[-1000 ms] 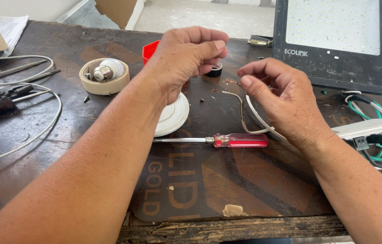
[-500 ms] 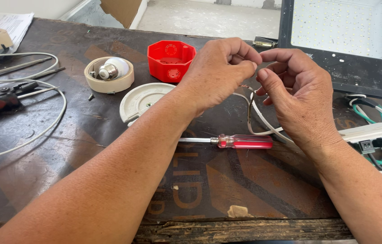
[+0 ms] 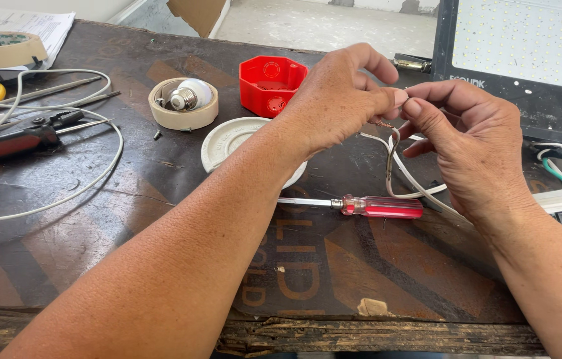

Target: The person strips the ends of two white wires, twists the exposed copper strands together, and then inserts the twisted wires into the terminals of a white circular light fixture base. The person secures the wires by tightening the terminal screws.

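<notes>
Copper strands (image 3: 382, 123) sit pinched between left hand (image 3: 334, 100) and right hand (image 3: 470, 143) fingers; twisting too hard could snap them off the white wire (image 3: 401, 169).

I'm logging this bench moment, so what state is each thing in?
left hand: pinching the bare copper wire end
right hand: pinching the same wire end
white wire: lifted, looped, stripped at tip
screwdriver: lying flat, untouched
red box: open side down
bulb: resting inside a tape roll
</notes>
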